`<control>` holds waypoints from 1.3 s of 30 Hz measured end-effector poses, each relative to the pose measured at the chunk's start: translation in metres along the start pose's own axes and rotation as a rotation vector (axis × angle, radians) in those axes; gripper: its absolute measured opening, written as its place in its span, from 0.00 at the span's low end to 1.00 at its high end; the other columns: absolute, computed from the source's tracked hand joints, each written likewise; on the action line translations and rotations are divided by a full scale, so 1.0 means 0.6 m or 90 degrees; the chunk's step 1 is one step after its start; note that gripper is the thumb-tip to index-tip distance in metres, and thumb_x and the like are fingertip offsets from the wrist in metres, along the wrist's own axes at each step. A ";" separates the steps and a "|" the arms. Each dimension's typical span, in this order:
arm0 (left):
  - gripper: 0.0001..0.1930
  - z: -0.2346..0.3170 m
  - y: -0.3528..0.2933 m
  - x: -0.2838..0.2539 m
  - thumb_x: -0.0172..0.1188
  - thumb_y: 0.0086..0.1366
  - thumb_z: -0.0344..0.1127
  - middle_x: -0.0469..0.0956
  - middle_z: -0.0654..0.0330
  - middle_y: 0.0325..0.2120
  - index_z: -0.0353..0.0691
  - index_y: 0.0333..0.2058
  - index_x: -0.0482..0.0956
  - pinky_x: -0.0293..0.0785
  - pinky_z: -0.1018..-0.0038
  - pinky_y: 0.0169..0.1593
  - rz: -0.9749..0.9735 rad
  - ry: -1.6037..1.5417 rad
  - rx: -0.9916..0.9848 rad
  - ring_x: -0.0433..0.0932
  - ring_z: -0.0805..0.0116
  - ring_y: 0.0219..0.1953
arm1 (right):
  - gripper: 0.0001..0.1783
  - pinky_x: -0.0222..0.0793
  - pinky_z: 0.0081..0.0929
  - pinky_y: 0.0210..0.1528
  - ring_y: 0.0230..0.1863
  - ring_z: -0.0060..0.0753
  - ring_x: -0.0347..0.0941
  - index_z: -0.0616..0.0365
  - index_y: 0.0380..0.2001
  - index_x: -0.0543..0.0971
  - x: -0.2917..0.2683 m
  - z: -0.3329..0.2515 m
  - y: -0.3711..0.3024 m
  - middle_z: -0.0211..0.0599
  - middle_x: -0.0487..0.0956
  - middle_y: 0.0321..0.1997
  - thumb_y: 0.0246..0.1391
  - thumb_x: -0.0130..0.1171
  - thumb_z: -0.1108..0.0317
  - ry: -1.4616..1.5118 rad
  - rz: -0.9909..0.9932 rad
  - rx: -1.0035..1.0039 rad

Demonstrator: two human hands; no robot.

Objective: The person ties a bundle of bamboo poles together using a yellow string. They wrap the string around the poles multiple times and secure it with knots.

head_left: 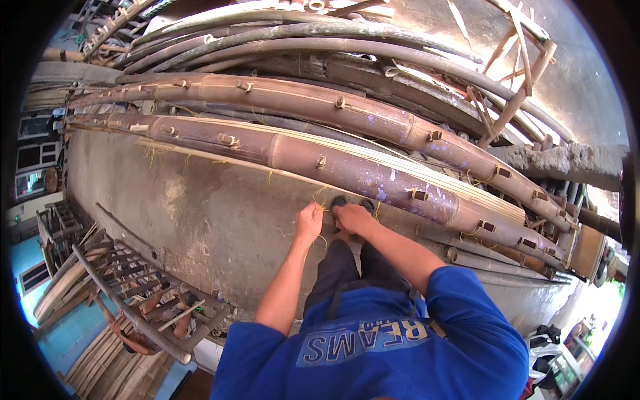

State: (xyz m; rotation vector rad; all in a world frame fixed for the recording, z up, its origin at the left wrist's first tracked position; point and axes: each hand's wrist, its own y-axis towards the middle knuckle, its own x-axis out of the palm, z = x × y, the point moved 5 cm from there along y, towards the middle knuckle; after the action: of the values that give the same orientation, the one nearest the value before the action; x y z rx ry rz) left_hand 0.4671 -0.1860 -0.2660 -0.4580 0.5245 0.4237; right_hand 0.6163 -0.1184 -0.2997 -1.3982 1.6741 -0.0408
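In front of my body, my left hand (309, 222) is closed in a pinch, with thin yellow string (323, 207) showing at its fingertips. Just to its right, my right hand (353, 220) has its fingers curled; whatever they hold is hidden. Both hands are in the air over my dark shoes, close to the near brown bamboo pole (303, 155). Along that pole's near side runs a thin bamboo strip (233, 162) with yellow string ends hanging from it. Short pegs and square slots line the pole, and long pale slats (427, 175) lie along its far side.
A second slotted bamboo pole (293, 95) lies parallel behind the first, with several plain poles (320, 45) stacked beyond. At lower left stand a ladder-like bamboo frame (123, 303), cut bamboo strips (100, 360) and another person's arm (123, 330). More poles (497, 267) lie at right.
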 end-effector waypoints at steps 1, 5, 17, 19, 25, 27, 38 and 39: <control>0.12 0.021 -0.007 -0.007 0.54 0.69 0.36 0.80 0.42 0.26 0.32 0.34 0.79 0.75 0.61 0.34 0.031 -0.021 0.041 0.82 0.55 0.29 | 0.18 0.80 0.53 0.45 0.43 0.61 0.83 0.61 0.46 0.80 0.019 0.012 0.017 0.57 0.85 0.36 0.59 0.58 0.60 -0.048 -0.060 0.006; 0.11 0.042 0.013 0.003 0.49 0.72 0.32 0.84 0.55 0.32 0.35 0.37 0.80 0.76 0.66 0.37 -0.061 -0.255 -0.001 0.83 0.64 0.32 | 0.18 0.77 0.57 0.45 0.43 0.66 0.81 0.60 0.44 0.78 0.075 0.019 -0.040 0.61 0.84 0.37 0.59 0.58 0.57 0.035 -0.113 -0.005; 0.11 0.025 -0.003 0.364 0.44 0.71 0.34 0.72 0.63 0.27 0.38 0.42 0.75 0.75 0.62 0.35 -0.219 -0.717 -0.547 0.70 0.67 0.26 | 0.19 0.73 0.59 0.43 0.40 0.71 0.79 0.61 0.39 0.75 0.007 0.140 -0.449 0.63 0.81 0.32 0.61 0.60 0.54 0.170 0.054 0.265; 0.11 0.026 -0.016 0.331 0.46 0.73 0.37 0.68 0.67 0.24 0.41 0.39 0.77 0.67 0.69 0.25 -0.189 -0.576 -0.536 0.65 0.72 0.21 | 0.19 0.72 0.59 0.42 0.39 0.71 0.78 0.61 0.38 0.74 0.002 0.159 -0.481 0.63 0.81 0.31 0.60 0.61 0.54 0.217 0.108 0.300; 0.16 0.016 -0.067 0.253 0.48 0.72 0.39 0.78 0.61 0.26 0.36 0.40 0.83 0.71 0.67 0.33 -0.335 -0.236 -0.328 0.76 0.66 0.29 | 0.16 0.72 0.61 0.43 0.40 0.71 0.78 0.59 0.41 0.73 -0.068 0.172 -0.414 0.61 0.81 0.32 0.62 0.59 0.57 0.203 0.140 0.212; 0.16 0.017 -0.080 0.248 0.50 0.71 0.39 0.82 0.52 0.31 0.35 0.40 0.83 0.74 0.63 0.40 -0.288 -0.126 -0.225 0.81 0.55 0.36 | 0.17 0.72 0.61 0.43 0.40 0.69 0.78 0.59 0.43 0.72 -0.078 0.168 -0.379 0.59 0.81 0.32 0.62 0.59 0.57 0.167 0.119 0.154; 0.10 0.121 -0.133 0.213 0.53 0.67 0.36 0.81 0.40 0.29 0.36 0.38 0.79 0.77 0.53 0.38 -0.068 0.000 -0.003 0.82 0.36 0.36 | 0.18 0.77 0.56 0.48 0.45 0.64 0.81 0.59 0.47 0.78 -0.005 0.186 -0.208 0.57 0.84 0.38 0.59 0.60 0.60 0.029 -0.070 0.043; 0.10 0.144 -0.144 0.210 0.52 0.67 0.35 0.81 0.40 0.29 0.36 0.38 0.79 0.77 0.53 0.37 -0.075 -0.029 0.012 0.82 0.36 0.35 | 0.18 0.77 0.55 0.49 0.46 0.63 0.81 0.59 0.47 0.79 0.040 0.201 -0.200 0.56 0.85 0.40 0.58 0.60 0.60 -0.017 -0.137 0.039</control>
State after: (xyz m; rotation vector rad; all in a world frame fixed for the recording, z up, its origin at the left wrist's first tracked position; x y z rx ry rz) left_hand 0.6412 -0.1784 -0.2437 -0.4572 0.4541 0.3156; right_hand 0.7872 -0.1195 -0.3176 -1.5206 1.4827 -0.1929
